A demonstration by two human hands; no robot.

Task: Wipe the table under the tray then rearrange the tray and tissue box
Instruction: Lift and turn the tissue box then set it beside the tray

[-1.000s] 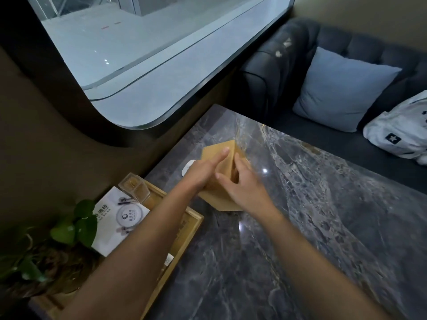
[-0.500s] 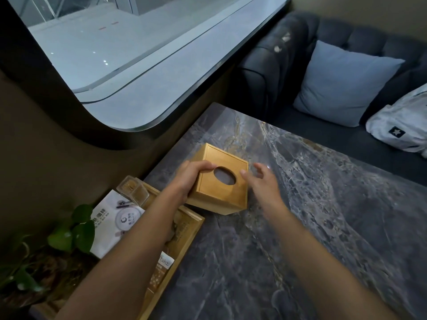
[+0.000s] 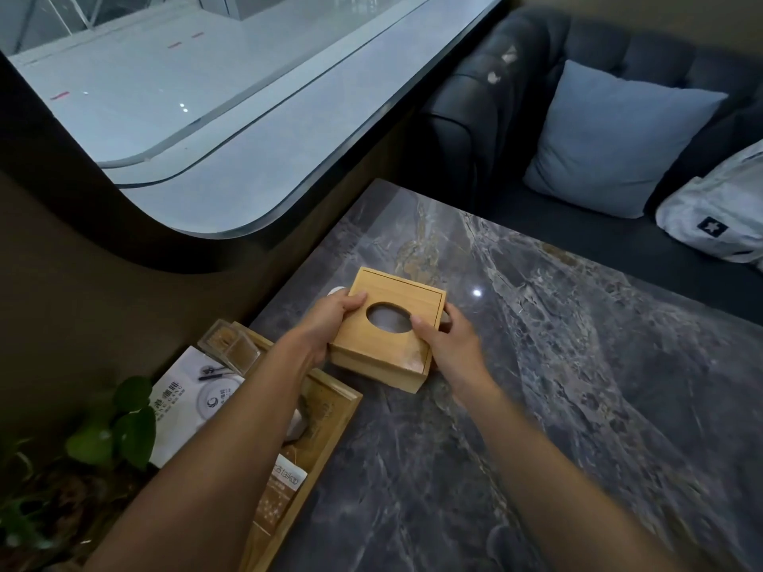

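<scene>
Tissue box [image 3: 388, 329]: upright now on table [image 3: 557, 406], oval slot up, near window-side edge just beyond tray [image 3: 330, 410]; second ago we had it tipped on edge.
Left hand [image 3: 330, 324], right hand [image 3: 448, 344]: fingers grasping box sides; half-second ago right hand was off.
We judge rearranging nearly finished.
Sachet [image 3: 285, 489] in tray reads "talk"; card [image 3: 194, 402] lettering unreadable.

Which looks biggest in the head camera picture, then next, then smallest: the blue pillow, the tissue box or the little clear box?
1. Pillow, although it sits farthest away.
2. Tissue box, held by the left hand and right hand.
3. Clear box, plainly smallest.
</scene>
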